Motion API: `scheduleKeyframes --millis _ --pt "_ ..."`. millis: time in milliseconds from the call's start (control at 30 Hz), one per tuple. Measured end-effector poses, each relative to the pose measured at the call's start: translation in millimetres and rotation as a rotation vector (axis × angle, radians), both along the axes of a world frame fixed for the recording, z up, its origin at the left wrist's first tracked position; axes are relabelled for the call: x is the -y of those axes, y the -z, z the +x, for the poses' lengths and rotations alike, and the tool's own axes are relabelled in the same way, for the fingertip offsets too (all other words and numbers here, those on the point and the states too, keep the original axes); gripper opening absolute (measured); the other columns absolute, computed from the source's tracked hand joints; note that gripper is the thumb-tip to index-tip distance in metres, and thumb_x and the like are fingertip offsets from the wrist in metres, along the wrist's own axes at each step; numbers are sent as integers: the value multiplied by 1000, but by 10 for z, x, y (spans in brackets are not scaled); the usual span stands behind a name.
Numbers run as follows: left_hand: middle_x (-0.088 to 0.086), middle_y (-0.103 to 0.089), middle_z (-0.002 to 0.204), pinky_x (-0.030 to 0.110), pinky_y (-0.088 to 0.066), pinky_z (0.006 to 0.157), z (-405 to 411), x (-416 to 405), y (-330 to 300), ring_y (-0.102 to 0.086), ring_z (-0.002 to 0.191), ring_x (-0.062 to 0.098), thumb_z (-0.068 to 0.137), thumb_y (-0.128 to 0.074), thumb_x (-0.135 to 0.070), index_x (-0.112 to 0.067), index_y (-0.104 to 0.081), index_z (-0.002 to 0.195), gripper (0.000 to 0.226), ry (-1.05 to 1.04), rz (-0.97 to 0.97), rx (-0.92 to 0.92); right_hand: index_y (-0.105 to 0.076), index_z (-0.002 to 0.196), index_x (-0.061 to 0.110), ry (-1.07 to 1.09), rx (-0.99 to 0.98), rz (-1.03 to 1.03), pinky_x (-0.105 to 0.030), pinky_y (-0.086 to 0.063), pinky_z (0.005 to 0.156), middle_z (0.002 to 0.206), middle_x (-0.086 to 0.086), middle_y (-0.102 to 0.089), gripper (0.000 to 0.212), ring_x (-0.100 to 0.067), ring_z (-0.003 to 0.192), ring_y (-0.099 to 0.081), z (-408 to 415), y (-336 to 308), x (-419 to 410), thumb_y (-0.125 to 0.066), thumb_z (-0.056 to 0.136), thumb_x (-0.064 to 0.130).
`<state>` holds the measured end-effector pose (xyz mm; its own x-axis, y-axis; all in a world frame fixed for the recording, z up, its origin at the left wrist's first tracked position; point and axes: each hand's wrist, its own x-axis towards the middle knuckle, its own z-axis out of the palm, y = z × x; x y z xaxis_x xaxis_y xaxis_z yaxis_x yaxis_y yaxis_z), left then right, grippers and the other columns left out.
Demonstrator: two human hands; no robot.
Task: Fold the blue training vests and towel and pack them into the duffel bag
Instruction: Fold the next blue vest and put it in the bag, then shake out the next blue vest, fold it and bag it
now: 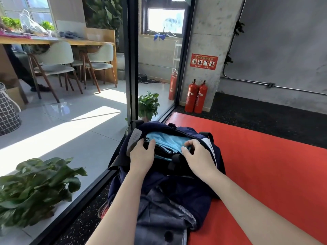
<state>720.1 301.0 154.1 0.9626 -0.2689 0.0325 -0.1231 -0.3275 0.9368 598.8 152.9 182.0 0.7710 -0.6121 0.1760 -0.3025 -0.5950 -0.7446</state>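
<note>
1. I am reaching both bare forearms forward from the bottom edge toward the bag, coming in from about 6 o'clock.
2. My left hand [141, 152] is lying at the 9 o'clock side of the bag's opening, palm down. Its fingers are curling over the dark edge of the opening and gripping it, with the thumb pointing toward the blue cloth.
3. My right hand [199, 154] is sitting at the 3 o'clock side of the opening. Its fingers are bent, and the thumb and fingertips are pinching a fold of the blue cloth at the near right corner.
4. The navy duffel bag [164, 195] is lying with its right part on the red mat [265, 165] and its left part over the dark speckled floor, its open mouth at the far end, toward 12 o'clock from me.
5. Inside the mouth, light blue cloth [166, 140] is lying in flat layers, filling most of the opening. I cannot tell which layers are vests and which is towel.
6. A grey label flap [134, 138] is sticking up at the opening's 10 o'clock corner, just beside my left fingers.
7. Two red fire extinguishers [196, 96] are standing at about 1 o'clock, against the concrete pillar.
8. A small green potted plant [147, 105] is sitting behind the glass wall at 12 o'clock, and a bigger one [35, 190] is sitting at 8 o'clock.
</note>
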Motion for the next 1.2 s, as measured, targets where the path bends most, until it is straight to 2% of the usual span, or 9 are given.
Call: scheduleKeyframes --millis 100,200,300,400,467,600,833,1000,1200 --pt "10 -52 147 37 -31 114 -83 -3 -66 -44 138 26 100 -53 -47 -9 -46 147 62 -29 0 57 -58 118 25 -47 18 5 -20 -39 78 108 12 -62 22 -7 93 -58 -94 -44 -56 -61 98 34" --pt "11 -52 146 36 -31 115 -227 -13 -174 -44 137 26 100 -56 -39 -7 -48 145 56 -153 -3 181 -61 115 24 -72 65 28 -19 -44 86 107 12 -63 20 -3 100 -59 -261 -92 -104 -65 96 30" --pt "9 -52 142 40 -32 114 -486 41 -230 -43 135 25 99 -58 -32 -10 -54 137 44 -166 13 323 -64 111 24 -93 114 66 -13 -47 83 106 14 -65 16 0 97 -62 -524 -167 -144 -66 96 24" --pt "3 -51 142 48 -30 113 -880 161 -283 -39 136 26 97 -59 -31 -18 -58 131 36 -117 96 433 -66 108 26 -68 159 93 -30 -57 85 102 13 -68 15 -4 89 -66 -832 -192 -106 -66 93 22" --pt "0 -54 138 49 -30 111 -1180 247 -328 -41 134 24 95 -61 -30 -21 -62 126 32 -63 108 505 -66 104 27 -42 164 80 -33 -58 82 96 13 -69 14 -6 84 -67 -1098 -211 -52 -66 92 21" --pt "-4 -63 123 43 -40 104 -1794 435 -364 -49 122 21 94 -63 -27 -21 -67 118 25 136 17 556 -65 104 27 26 166 69 -19 -50 74 96 11 -69 13 -9 82 -68 -1787 -266 110 -64 92 21" --pt "-17 -67 102 30 -52 89 -3264 1032 -181 -63 95 1 93 -65 -21 -26 -68 114 21 557 -89 472 -66 95 28 242 104 44 -17 -50 68 87 7 -73 10 -6 74 -69 -3358 -149 520 -64 93 19" --pt "-16 -68 99 28 -52 87 -4353 1523 -73 -62 88 0 91 -66 -22 -26 -67 116 25 860 -46 464 -68 91 27 474 61 48 -26 -51 71 76 6 -73 13 -7 66 -69 -4638 58 851 -66 92 14" --pt "-8 -67 111 32 -50 93 -5355 1925 -31 -63 99 12 93 -60 -32 -28 -62 126 33 1176 187 510 -68 86 24 736 37 93 -15 -45 64 61 7 -69 12 -1 58 -63 -5850 440 1001 -66 87 12"
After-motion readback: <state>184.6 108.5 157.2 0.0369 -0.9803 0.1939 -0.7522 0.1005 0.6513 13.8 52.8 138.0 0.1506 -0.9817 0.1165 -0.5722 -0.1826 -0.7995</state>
